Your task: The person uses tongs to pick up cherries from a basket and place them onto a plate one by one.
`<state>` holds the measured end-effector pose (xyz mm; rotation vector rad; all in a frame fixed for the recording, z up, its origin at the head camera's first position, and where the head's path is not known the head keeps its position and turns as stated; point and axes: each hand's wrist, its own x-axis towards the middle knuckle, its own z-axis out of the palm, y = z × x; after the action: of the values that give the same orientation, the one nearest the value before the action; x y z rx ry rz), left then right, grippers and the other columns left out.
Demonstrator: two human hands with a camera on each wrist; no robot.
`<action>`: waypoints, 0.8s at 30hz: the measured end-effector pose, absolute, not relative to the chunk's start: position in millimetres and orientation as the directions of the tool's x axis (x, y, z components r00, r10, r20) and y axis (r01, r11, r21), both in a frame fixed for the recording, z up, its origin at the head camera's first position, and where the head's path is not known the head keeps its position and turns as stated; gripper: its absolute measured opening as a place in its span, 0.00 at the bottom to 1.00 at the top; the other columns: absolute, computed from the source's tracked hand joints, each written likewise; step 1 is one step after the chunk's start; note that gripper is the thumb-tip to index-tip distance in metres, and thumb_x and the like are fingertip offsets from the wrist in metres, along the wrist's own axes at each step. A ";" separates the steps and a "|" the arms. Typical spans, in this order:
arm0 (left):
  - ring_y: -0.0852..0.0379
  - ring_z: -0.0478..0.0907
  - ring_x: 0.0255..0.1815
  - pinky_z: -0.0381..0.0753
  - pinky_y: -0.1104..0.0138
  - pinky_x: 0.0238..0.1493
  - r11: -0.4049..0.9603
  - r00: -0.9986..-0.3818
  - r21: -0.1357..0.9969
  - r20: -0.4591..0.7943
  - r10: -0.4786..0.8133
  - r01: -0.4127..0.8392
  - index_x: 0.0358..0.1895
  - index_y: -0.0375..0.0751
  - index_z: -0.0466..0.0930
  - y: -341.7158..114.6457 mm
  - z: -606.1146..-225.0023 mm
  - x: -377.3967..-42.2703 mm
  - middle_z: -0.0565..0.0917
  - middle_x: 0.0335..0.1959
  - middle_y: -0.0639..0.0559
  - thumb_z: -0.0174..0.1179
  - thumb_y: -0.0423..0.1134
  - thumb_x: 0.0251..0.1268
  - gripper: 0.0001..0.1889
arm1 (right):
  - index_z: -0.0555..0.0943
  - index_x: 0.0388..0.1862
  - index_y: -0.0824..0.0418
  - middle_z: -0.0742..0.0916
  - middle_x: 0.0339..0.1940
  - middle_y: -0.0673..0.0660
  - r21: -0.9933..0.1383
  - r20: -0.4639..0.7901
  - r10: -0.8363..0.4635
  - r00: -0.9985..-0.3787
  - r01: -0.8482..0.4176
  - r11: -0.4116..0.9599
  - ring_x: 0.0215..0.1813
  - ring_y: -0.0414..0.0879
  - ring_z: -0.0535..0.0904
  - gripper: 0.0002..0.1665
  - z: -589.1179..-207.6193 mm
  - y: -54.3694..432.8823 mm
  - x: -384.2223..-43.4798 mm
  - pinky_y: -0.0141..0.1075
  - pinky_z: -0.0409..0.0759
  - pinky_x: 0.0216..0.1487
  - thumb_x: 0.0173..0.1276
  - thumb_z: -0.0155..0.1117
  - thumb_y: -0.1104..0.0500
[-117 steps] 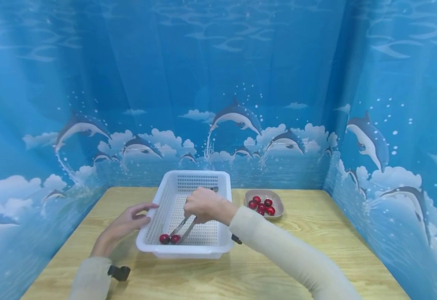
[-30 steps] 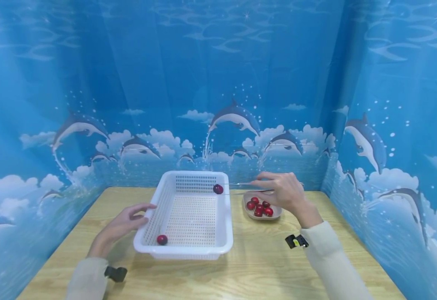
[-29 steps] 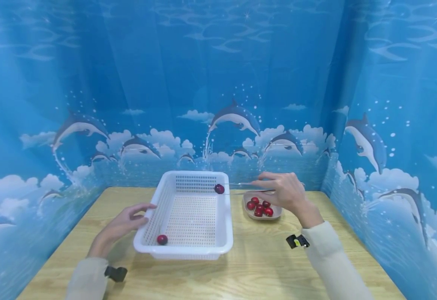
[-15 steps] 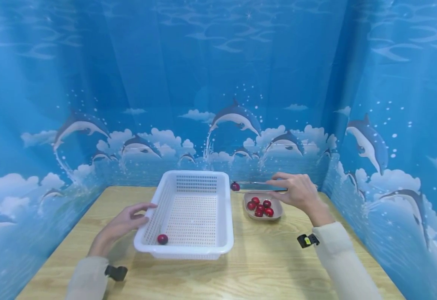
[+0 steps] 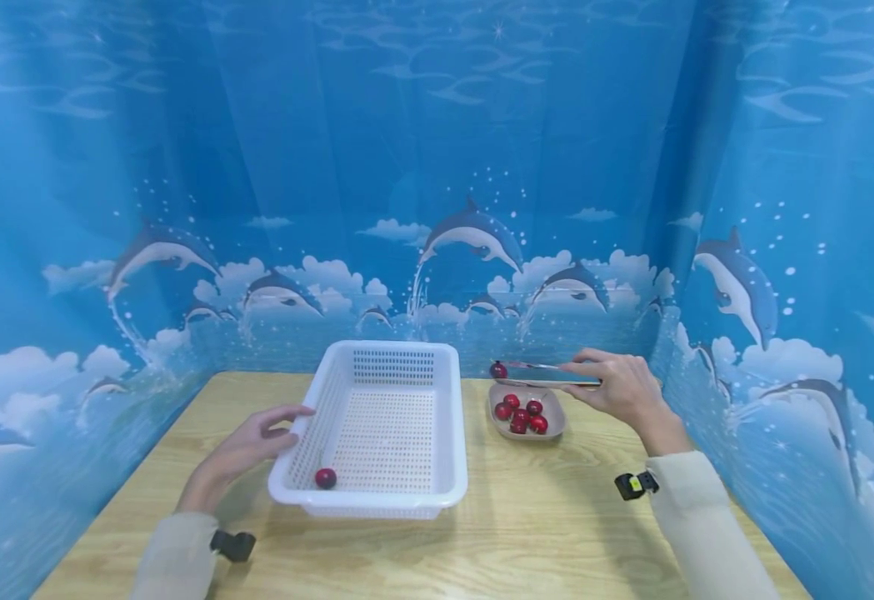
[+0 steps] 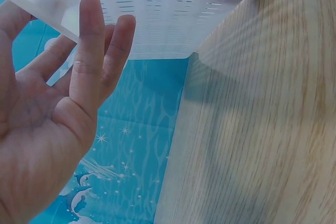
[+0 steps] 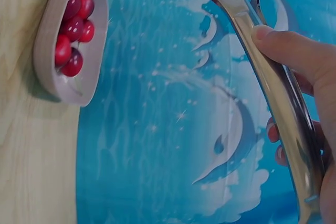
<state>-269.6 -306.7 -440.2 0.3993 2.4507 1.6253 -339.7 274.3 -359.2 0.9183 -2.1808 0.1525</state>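
Observation:
My right hand (image 5: pixel 620 387) grips metal tongs (image 5: pixel 549 377), thumb on one arm and fingers on the other. A dark red cherry (image 5: pixel 498 370) is held between their tips, over the far left rim of a small beige dish (image 5: pixel 561 414). The right wrist view shows the slotted end of the tongs (image 7: pixel 231 3), red just visible through the slots. Several cherries (image 7: pixel 73 27) lie in the dish. My left hand (image 5: pixel 257 442) rests at the left rim of a white perforated basket (image 5: pixel 453 450), its fingers (image 6: pixel 86 66) loosely extended. One cherry (image 5: pixel 325 478) lies in the basket's near left corner.
Basket and dish stand side by side on a wood-grain table (image 5: pixel 526 533). Behind and along both sides hangs a blue curtain (image 5: pixel 437 208) printed with dolphins. A black wrist mount (image 5: pixel 635 485) sits on the right sleeve, another (image 5: pixel 232 546) on the left.
The right hand took a cherry from the basket's near left corner with the tongs, lifted it over the right rim and carried it right to the dish. The left hand stayed at the basket.

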 end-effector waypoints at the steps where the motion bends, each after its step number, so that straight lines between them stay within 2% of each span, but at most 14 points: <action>1: 0.31 0.75 0.70 0.83 0.44 0.64 0.366 -0.948 0.922 0.005 0.317 0.127 0.76 0.39 0.66 -306.7 -440.3 -269.8 0.64 0.78 0.29 0.58 0.42 0.77 0.29 | 0.93 0.43 0.49 0.92 0.38 0.52 0.163 0.683 -0.563 -0.465 -0.654 0.739 0.14 0.32 0.65 0.18 -360.7 276.5 -340.4 0.23 0.52 0.14 0.51 0.84 0.55; 7: 0.31 0.76 0.69 0.83 0.44 0.64 0.363 -0.946 0.922 0.011 0.325 0.136 0.76 0.38 0.66 -307.4 -441.2 -270.8 0.65 0.78 0.29 0.57 0.42 0.77 0.29 | 0.93 0.44 0.52 0.92 0.39 0.54 0.129 0.658 -0.550 -0.514 -0.643 0.755 0.15 0.33 0.68 0.17 -369.7 287.4 -343.5 0.24 0.54 0.13 0.53 0.83 0.55; 13: 0.31 0.77 0.68 0.84 0.45 0.63 0.371 -0.943 0.917 0.018 0.331 0.147 0.76 0.38 0.65 -307.3 -440.9 -271.0 0.65 0.77 0.28 0.57 0.41 0.76 0.29 | 0.93 0.43 0.50 0.92 0.37 0.51 0.092 0.601 -0.538 -0.592 -0.617 0.782 0.16 0.29 0.66 0.14 -381.5 297.0 -347.8 0.26 0.54 0.13 0.56 0.82 0.54; 16: 0.33 0.78 0.68 0.85 0.47 0.62 0.375 -0.943 0.914 0.022 0.332 0.154 0.76 0.38 0.66 -307.0 -441.1 -271.3 0.66 0.77 0.28 0.58 0.42 0.76 0.29 | 0.93 0.44 0.49 0.91 0.37 0.50 0.084 0.557 -0.528 -0.641 -0.589 0.804 0.17 0.31 0.69 0.14 -387.9 302.9 -350.2 0.26 0.55 0.13 0.57 0.81 0.51; 24: 0.39 0.80 0.66 0.85 0.48 0.62 0.359 -0.937 0.917 0.041 0.348 0.173 0.76 0.36 0.65 -308.0 -441.3 -269.5 0.65 0.77 0.27 0.56 0.40 0.77 0.29 | 0.92 0.48 0.51 0.92 0.45 0.55 0.080 0.432 -0.502 -0.750 -0.522 0.849 0.19 0.34 0.72 0.18 -397.6 310.5 -357.8 0.29 0.56 0.12 0.59 0.80 0.49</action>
<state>-269.5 -308.0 -441.3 0.4745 2.4537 1.6245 -357.8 310.5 -397.6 0.7552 -2.5803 0.0626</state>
